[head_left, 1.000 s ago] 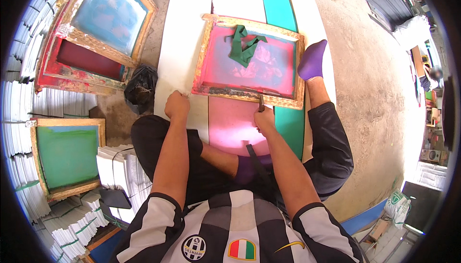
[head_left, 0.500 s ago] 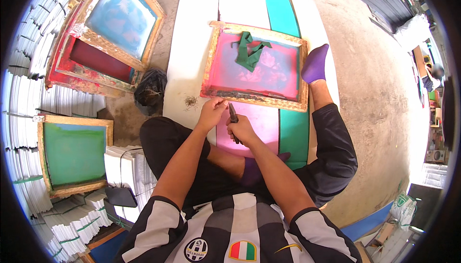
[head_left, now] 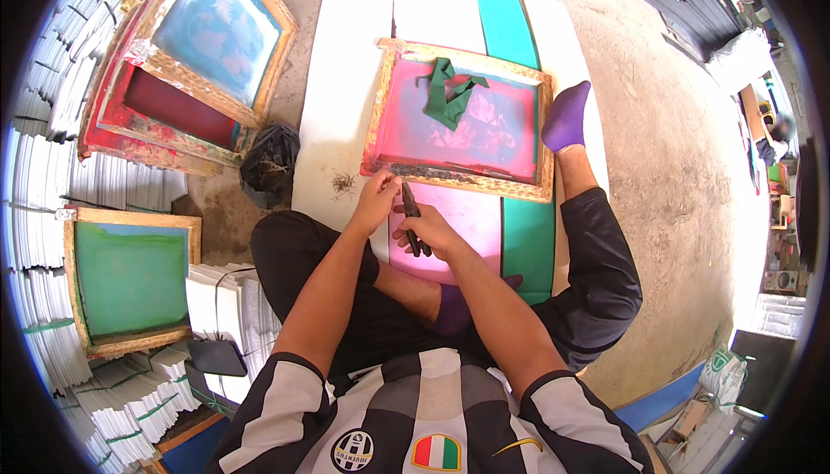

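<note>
My right hand [head_left: 437, 230] holds dark pliers [head_left: 409, 206], jaws pointing away from me and handles slightly spread. Just left of the jaws, my left hand [head_left: 377, 201] is closed in a pinch by the near left corner of a wooden screen-printing frame [head_left: 494, 184]. Whatever the pinch holds is too small to make out. Pink and blue mesh with a pale pattern fills this frame, and a crumpled dark green cloth [head_left: 446, 112] lies on it. A small heap of thin brownish bits [head_left: 343, 183] rests on the white board left of my left hand.
Beneath the frame run white, pink and teal boards [head_left: 529, 245]. My purple-socked foot [head_left: 568, 118] touches the frame's right side. At left are a black plastic bag [head_left: 270, 165], a green-mesh frame [head_left: 130, 279], leaning blue and red frames [head_left: 220, 28], and bundled white stacks [head_left: 43, 214].
The pliers' handles have spread apart and the fingers of my right hand have loosened around them. Both hands have shifted slightly left. The frame and cloth stay in place.
</note>
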Available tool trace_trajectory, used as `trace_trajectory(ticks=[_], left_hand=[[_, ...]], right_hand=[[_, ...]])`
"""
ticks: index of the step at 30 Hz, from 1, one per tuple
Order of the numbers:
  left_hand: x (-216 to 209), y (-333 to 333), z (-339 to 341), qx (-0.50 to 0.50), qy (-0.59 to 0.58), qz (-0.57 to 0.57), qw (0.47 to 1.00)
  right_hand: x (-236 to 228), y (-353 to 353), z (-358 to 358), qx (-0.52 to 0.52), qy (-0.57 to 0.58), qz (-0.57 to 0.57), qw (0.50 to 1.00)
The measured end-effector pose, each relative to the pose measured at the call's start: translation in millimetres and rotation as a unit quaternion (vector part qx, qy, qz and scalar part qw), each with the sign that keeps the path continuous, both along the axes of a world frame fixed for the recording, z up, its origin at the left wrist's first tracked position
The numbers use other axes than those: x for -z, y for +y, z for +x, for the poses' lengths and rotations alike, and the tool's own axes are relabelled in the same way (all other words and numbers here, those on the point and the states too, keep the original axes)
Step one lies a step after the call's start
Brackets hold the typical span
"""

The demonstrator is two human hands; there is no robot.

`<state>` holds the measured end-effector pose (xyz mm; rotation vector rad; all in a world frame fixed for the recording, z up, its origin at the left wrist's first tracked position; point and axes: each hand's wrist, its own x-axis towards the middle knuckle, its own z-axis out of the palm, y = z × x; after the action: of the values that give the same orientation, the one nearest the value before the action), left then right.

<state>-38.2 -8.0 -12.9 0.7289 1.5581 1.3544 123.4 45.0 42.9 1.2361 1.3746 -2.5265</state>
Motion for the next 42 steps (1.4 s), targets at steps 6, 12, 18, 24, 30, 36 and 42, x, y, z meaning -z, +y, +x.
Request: trace_trajectory(ticks=[6, 12, 18, 24, 30, 36, 42], left_hand=[[24.8, -2.8, -16.2, -0.11, 0.232, -0.038, 0.966], [-32.3, -6.9, -40.5, -0.205, 0.332, -0.347, 0.853], [-37.4, -5.1, -45.6, -0.22, 0.337, -0.397, 0.825], [-6.2, -4.6, -41.9, -0.152, 0.403, -0.251, 0.867], [-4.7, 0.6, -31.3, -0.107, 0.419, -0.222, 0.874], [-9.6, 3.8, -29.6, -0.112, 0.425, -0.219, 0.871], [-12.5, 6.8, -25.4, -0.117, 0.422, -0.217, 0.873]], right_hand=[[10.5, 2.7, 9.7, 0.015, -0.037, -0.016, 0.999], [44.3, 26.0, 50.4, 0.156, -0.105, 0.026, 0.982], [36.6, 56.3, 70.9, 0.131, -0.194, 0.042, 0.971], [33.4, 70.7, 70.7, 0.119, -0.218, 0.047, 0.967], [41.2, 81.6, 71.4, 0.101, -0.24, 0.07, 0.963], [28.3, 83.7, 62.3, 0.057, -0.293, 0.092, 0.95], [14.6, 71.5, 55.4, 0.05, -0.356, 0.163, 0.919]])
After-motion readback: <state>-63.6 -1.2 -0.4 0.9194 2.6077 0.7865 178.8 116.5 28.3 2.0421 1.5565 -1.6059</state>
